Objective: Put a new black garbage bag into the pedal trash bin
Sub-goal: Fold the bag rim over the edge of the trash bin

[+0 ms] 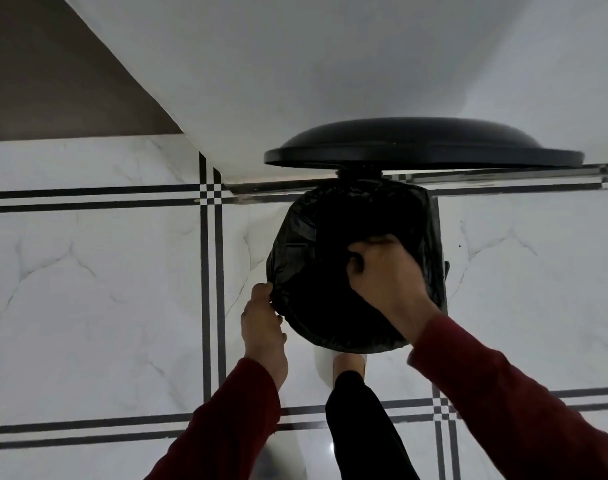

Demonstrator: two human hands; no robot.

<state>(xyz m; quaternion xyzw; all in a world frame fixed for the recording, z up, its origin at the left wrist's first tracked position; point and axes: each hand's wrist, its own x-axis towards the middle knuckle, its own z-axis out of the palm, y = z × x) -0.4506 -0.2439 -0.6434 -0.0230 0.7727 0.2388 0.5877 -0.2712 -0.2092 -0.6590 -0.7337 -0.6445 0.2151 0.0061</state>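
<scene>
A black garbage bag (313, 271) lines the round pedal trash bin and is folded over its rim. The bin's white side (323, 367) shows just below the bag. The black lid (423, 145) stands open against the white wall. My left hand (262, 327) pinches the bag's edge at the rim's left side. My right hand (385, 275) reaches into the mouth of the bin, fingers curled on the bag plastic. A foot (349, 363) in a black trouser leg rests at the bin's base, where the pedal is hidden.
The bin stands against a white wall (330, 64) on a white marble-look tiled floor (105, 289) with black stripe borders. A brown surface (46, 81) fills the upper left corner.
</scene>
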